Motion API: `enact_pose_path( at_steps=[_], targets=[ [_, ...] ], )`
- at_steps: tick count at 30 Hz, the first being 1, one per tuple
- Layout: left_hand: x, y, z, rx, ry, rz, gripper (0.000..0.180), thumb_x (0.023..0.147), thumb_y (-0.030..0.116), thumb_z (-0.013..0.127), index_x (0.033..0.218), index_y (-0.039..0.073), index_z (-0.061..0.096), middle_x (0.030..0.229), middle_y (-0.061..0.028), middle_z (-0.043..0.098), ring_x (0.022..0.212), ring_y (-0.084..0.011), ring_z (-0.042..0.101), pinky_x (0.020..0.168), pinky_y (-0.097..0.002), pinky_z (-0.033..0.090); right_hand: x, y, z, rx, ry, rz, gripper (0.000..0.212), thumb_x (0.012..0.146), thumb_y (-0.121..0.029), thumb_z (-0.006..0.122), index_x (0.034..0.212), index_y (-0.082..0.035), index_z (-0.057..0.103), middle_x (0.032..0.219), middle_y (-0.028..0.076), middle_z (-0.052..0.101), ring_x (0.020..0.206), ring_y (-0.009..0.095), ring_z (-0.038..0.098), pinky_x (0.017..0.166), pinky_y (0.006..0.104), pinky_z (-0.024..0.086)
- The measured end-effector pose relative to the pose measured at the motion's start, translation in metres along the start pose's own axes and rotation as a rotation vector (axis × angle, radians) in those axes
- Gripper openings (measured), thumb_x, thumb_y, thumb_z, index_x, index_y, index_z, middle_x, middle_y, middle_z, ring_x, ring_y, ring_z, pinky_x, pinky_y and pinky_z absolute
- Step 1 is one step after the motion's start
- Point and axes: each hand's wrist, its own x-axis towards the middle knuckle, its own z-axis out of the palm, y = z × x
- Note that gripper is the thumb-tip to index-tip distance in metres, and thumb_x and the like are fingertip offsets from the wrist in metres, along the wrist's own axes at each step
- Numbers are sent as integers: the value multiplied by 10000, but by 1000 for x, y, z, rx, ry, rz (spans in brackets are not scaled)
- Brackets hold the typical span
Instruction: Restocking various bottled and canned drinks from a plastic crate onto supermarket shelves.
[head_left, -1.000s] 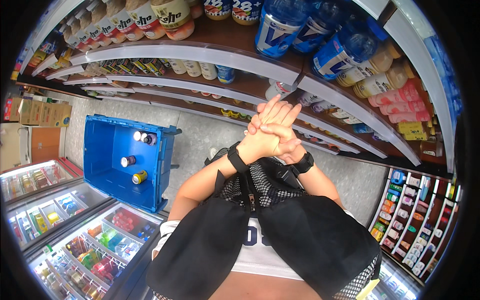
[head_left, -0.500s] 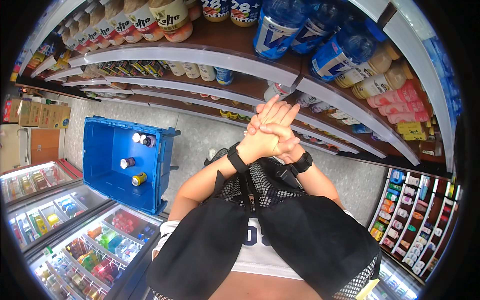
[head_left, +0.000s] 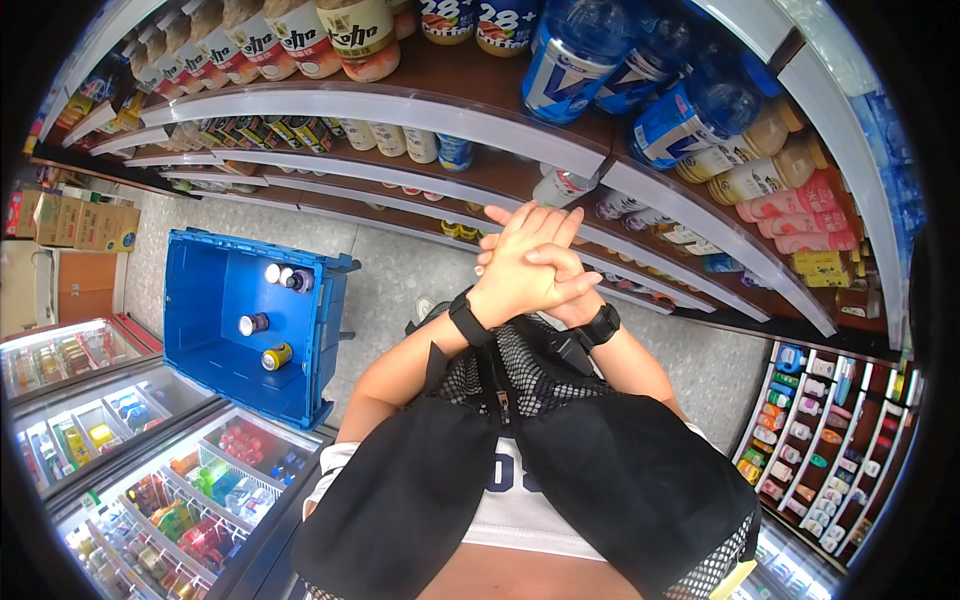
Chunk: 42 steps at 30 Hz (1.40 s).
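In front of my body, both hands are joined above the grey floor, before the shelves. My left hand [head_left: 517, 281] lies on top, its fingers stretched out and pointing away from me. Underneath, my right hand [head_left: 577, 309] seems to wrap round it, with fingertips showing at the far-left side. How the fingers cross is partly hidden. Neither hand holds any goods. Beyond the fingertips, a white bottle or can [head_left: 560, 187] stands on a shelf. Down to the left is a blue crate [head_left: 205, 345] with cans lying inside, among them a yellow can [head_left: 277, 356] and a purple-and-white can [head_left: 253, 323].
A shelf rack [head_left: 450, 110] full of drinks curves across the far side, with large blue-labelled bottles [head_left: 570, 75] above. Glass-topped freezers [head_left: 215, 490] line the left. Cardboard boxes [head_left: 85, 222] stand far left. Another stocked rack [head_left: 820, 440] is at the right.
My joined hands have shifted slightly, and the fingers have come a little nearer and changed their spread. The view has tilted slightly; the crate and cans stay put.
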Motion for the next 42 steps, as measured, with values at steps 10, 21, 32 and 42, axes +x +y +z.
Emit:
enact_pose_path(
  at_steps=[10, 21, 32, 42],
  targets=[
    [-6, -6, -53, 12, -42, 99, 804, 654, 586, 639, 1336, 179, 510, 1309, -165, 484, 1234, -354, 436, 1092, -533, 247, -7, 21, 21, -55, -56, -13, 831, 648, -154, 593, 1427, -58, 320, 921, 102, 503, 900, 262, 519, 868, 428, 448],
    [-46, -15, -89, 37, -107, 62, 774, 674, 551, 609, 1355, 198, 507, 1372, -156, 449, 1273, -342, 415, 1080, -557, 252, 14, 68, 54, -63, -95, -40, 843, 646, -162, 593, 1434, -57, 312, 924, 102, 503, 898, 259, 517, 869, 424, 446],
    [-72, -20, -93, -53, -106, -43, 662, 752, 464, 576, 1245, 23, 563, 1109, -192, 566, 1096, -347, 512, 1104, -513, 242, 22, 105, 75, 13, -5, -3, 790, 661, -165, 603, 1401, -63, 345, 881, 73, 477, 873, 236, 497, 863, 407, 429],
    [-100, 19, -69, -115, -51, 64, 729, 766, 524, 455, 1314, 49, 522, 1184, -178, 552, 1154, -326, 497, 1117, -550, 181, -28, 125, 45, -114, 34, -63, 660, 714, -167, 582, 1336, -56, 392, 900, 90, 484, 870, 241, 510, 877, 437, 432]
  ],
)
